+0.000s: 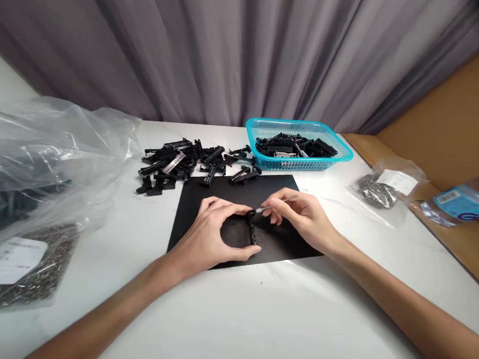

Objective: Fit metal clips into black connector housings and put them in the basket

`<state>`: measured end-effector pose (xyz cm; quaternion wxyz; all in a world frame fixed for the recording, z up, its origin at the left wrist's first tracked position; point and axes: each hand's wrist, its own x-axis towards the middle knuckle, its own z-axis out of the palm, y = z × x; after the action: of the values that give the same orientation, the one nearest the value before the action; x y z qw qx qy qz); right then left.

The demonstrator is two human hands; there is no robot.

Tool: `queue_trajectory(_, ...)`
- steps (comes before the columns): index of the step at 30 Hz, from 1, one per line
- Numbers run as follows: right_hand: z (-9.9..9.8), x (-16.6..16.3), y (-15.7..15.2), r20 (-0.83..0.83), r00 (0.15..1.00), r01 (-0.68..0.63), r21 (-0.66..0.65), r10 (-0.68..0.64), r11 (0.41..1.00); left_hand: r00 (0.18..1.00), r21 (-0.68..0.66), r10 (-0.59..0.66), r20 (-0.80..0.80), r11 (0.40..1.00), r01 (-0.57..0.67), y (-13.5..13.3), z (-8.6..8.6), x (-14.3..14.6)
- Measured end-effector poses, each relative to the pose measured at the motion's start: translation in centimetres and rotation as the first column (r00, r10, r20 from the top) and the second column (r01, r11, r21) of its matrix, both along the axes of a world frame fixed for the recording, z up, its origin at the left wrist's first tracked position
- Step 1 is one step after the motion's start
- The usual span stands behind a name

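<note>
Over the mat [278,245], pinches part [252,231] in left hand [204,232], tool [260,209] in right hand [300,213]; seems mid-work, cannot tell finished from unfinished in pile [175,162] or basket [305,166].

The background is closed off from 10 to 2 o'clock by a grey pleated curtain [196,50], hung in vertical folds. The foreground, toward 6 o'clock, is occupied by a white table [242,317] finished with faint marbling. At 3 o'clock, the table is bordered by a brown ledge [472,244], backed by a brown panel [445,108]. Soft light is reflected from the tabletop.
</note>
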<state>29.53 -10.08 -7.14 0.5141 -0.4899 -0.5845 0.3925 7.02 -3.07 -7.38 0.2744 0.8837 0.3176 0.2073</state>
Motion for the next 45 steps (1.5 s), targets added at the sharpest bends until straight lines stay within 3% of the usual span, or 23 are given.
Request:
queue_trajectory(14, -0.7, -0.5, 0.3, 0.008, 0.999, -0.046, -0.032, 0.046, 0.998, 1.0, -0.024, 0.0, 0.019, 1.0, 0.001, -0.3, 0.1, 0.1)
queue_trajectory(20, 0.0, -0.3, 0.0, -0.026, 0.999, 0.041, -0.02, -0.042, 0.999, 0.997, -0.018, -0.007, 0.08, 1.0, 0.009, -0.3, 0.0, 0.0)
queue_trajectory(25, 0.1, -0.8, -0.6, -0.054, 0.994, 0.102, 0.04, -0.099, 0.994, 0.939, -0.21, 0.084, 0.333, 0.978, -0.013, -0.8, 0.3, 0.2)
queue_trajectory(30, -0.2, -1.2, -1.0, 0.014, 0.998, 0.062, 0.084, -0.064, 0.995, 0.901, -0.416, 0.112, 0.419, 0.906, 0.081, -1.4, 0.6, 0.5)
queue_trajectory(38, -0.3, -1.0, -1.2, 0.269, 0.96, 0.023, 0.207, -0.08, 0.978, 0.847, -0.43, 0.212, 0.488, 0.903, 0.022, -1.0, -0.2, 0.8)
queue_trajectory(45, -0.8, -1.0, -1.2, 0.302, 0.951, -0.009, 0.242, -0.067, 0.97, 0.862, -0.471, 0.2, 0.465, 0.881, 0.049, -0.7, -0.2, 0.8)
